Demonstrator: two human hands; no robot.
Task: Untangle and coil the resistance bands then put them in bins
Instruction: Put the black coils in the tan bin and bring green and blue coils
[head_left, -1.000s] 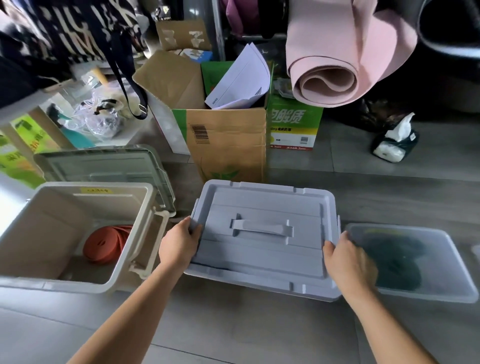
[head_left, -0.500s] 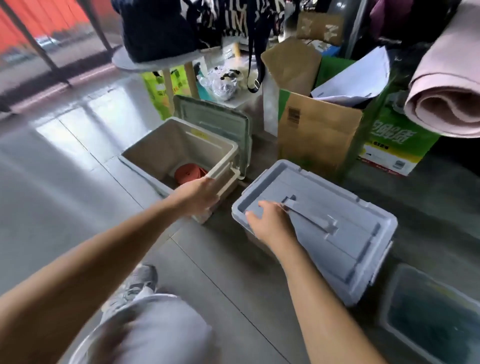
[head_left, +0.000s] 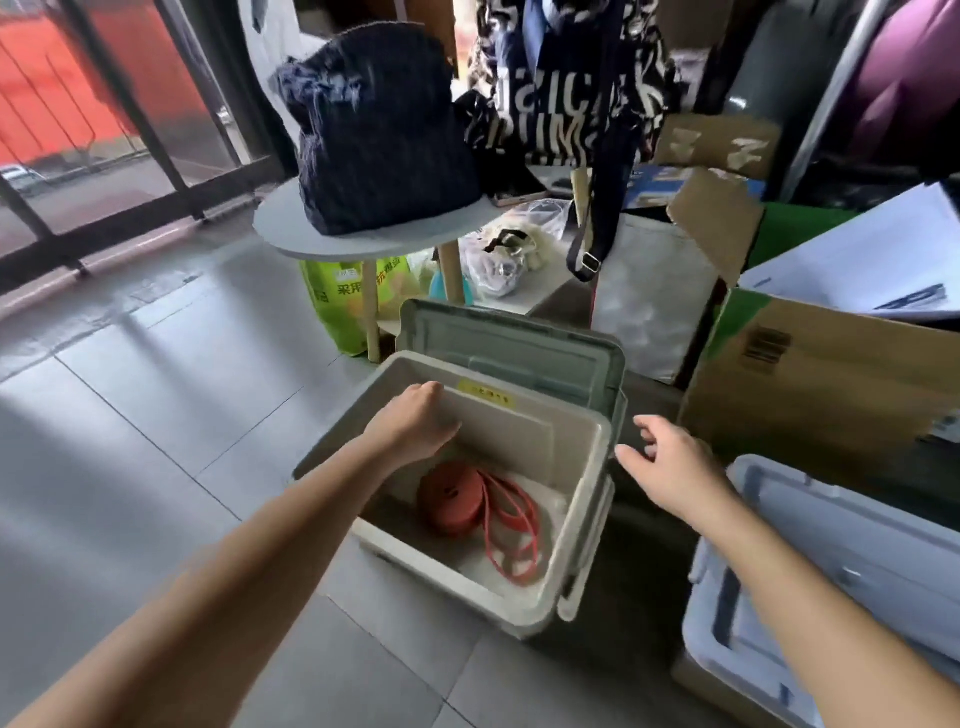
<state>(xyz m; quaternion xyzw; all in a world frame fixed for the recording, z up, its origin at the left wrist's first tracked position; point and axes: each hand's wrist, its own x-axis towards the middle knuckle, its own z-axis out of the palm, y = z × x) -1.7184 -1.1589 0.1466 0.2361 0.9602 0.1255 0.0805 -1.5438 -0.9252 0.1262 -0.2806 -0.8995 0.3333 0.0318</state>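
A beige open bin (head_left: 524, 436) stands on the tiled floor, just ahead of me. Inside lies a red resistance band (head_left: 451, 500), rolled into a coil, with its thin loops (head_left: 514, 535) spread loosely beside it. My left hand (head_left: 415, 423) reaches over the bin's left rim and hovers above the coil, fingers loosely bent and holding nothing. To the right of the bin's right rim, my right hand (head_left: 670, 470) has its fingers spread, with the thumb tip close to the rim.
The bin's grey-green lid (head_left: 519, 345) leans upright behind it. A grey lidded bin (head_left: 831, 566) sits at the right, with a cardboard box (head_left: 810, 379) behind it. A low round table (head_left: 363, 236) carrying a dark knit item (head_left: 379, 145) stands beyond. Bare floor tiles lie to the left.
My view swung left from the grey lidded bin to the beige bin. Both hands left the grey lid. The left hand moved from the beige bin's rim to above the red band.
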